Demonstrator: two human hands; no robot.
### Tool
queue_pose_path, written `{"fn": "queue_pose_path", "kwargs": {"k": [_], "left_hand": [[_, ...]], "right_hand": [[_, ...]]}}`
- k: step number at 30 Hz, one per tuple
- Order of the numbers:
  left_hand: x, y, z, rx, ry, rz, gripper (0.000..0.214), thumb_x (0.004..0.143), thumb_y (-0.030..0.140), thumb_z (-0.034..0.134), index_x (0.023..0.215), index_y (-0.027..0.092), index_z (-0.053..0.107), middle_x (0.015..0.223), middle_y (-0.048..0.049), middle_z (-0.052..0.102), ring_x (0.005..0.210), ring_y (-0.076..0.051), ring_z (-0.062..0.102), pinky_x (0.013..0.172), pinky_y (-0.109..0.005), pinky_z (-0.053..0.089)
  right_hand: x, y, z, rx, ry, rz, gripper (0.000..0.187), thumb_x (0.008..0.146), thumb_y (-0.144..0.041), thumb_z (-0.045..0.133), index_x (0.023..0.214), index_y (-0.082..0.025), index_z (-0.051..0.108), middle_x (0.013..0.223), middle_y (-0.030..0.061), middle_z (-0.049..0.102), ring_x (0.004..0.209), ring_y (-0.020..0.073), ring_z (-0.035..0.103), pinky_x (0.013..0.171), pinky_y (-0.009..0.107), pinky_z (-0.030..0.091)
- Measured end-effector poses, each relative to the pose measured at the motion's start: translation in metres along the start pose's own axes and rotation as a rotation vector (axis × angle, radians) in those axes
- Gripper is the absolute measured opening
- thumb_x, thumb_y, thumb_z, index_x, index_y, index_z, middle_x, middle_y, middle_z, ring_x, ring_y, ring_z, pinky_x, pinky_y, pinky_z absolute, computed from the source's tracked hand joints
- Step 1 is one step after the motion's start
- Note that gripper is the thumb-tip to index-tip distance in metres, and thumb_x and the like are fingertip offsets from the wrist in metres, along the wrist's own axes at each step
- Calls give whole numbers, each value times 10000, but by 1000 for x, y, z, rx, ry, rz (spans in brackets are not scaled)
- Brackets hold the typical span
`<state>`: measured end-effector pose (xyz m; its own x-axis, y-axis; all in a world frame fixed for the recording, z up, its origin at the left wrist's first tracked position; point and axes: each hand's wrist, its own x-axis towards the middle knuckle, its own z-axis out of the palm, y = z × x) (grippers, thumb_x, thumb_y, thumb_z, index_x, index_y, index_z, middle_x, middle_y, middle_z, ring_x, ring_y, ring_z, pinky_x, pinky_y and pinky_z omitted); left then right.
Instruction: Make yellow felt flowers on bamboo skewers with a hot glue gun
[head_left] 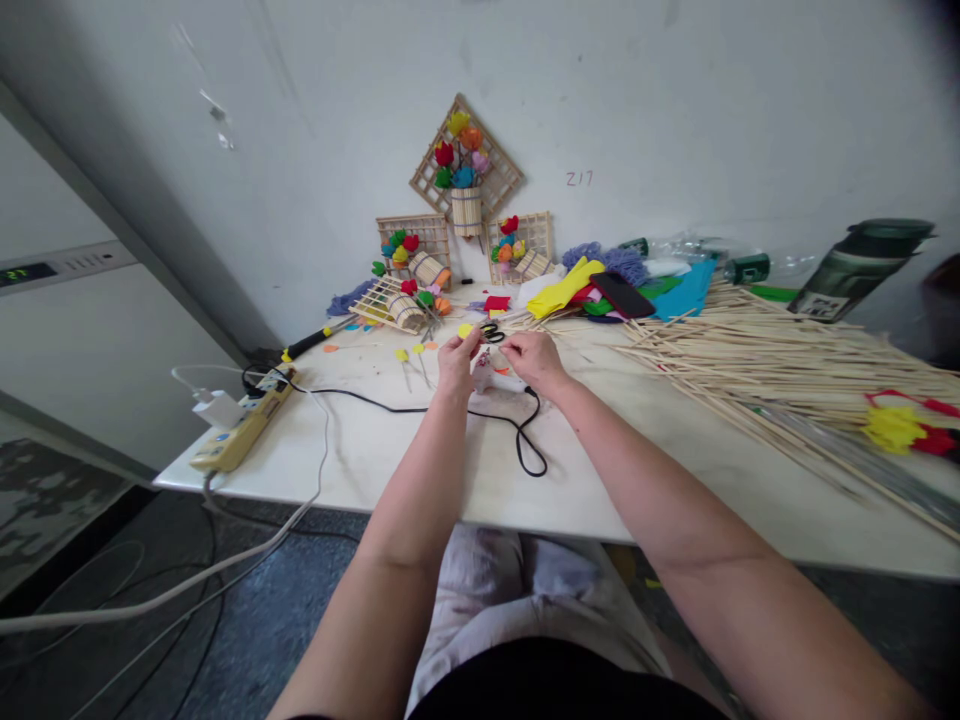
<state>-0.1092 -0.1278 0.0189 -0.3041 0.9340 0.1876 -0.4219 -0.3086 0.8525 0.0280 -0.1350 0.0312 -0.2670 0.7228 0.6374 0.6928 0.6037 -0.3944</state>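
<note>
My left hand (456, 362) is raised over the white table (420, 470) and pinches a small yellow felt piece (466, 330) between thumb and fingers. My right hand (531, 358) sits close beside it, fingers curled, touching a thin stick that reaches toward the yellow piece. Just under both hands lies a small white glue gun (487, 376) with a black cord (525, 452) looped on the table. Black-handled scissors (493, 332) lie just behind the hands.
A large pile of bamboo sticks (765, 365) covers the right side. Felt sheets (592, 285), a dark phone (621, 295) and stick-and-flower crafts (465, 180) stand along the wall. A yellow power strip (244, 425) sits at the left edge; a bottle (855, 268) lies far right.
</note>
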Motion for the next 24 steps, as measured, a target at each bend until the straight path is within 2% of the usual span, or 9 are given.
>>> {"fn": "queue_pose_path", "kwargs": {"k": [6, 12, 19, 24], "left_hand": [[4, -3, -1, 36, 31, 77, 216, 608, 288, 753, 552, 133, 613, 538, 24, 575, 534, -64, 510, 623, -213, 408], [6, -2, -3, 128, 69, 146, 227, 636, 300, 734, 545, 128, 615, 530, 16, 572, 534, -67, 493, 618, -215, 396], [7, 2, -3, 109, 112, 142, 311, 677, 420, 689, 576, 136, 613, 556, 7, 559, 549, -77, 492, 588, -219, 380], [13, 0, -9, 84, 167, 217, 272, 654, 340, 716, 523, 141, 584, 512, 32, 493, 532, -66, 439, 574, -209, 362]], "right_hand": [[-1, -2, 2, 7, -38, 35, 195, 776, -185, 530, 773, -166, 723, 783, 60, 709, 735, 169, 601, 691, 257, 398], [-3, -4, -2, -13, -100, 138, 195, 785, -242, 549, 837, -213, 734, 742, 13, 708, 680, 150, 598, 619, 241, 382], [-2, -2, -5, -3, -117, 158, 193, 793, -237, 550, 836, -214, 737, 716, 9, 708, 686, 142, 614, 621, 227, 397], [-3, -3, -5, 0, -153, 152, 186, 786, -224, 558, 833, -223, 738, 732, 6, 710, 698, 140, 625, 622, 222, 399]]}}
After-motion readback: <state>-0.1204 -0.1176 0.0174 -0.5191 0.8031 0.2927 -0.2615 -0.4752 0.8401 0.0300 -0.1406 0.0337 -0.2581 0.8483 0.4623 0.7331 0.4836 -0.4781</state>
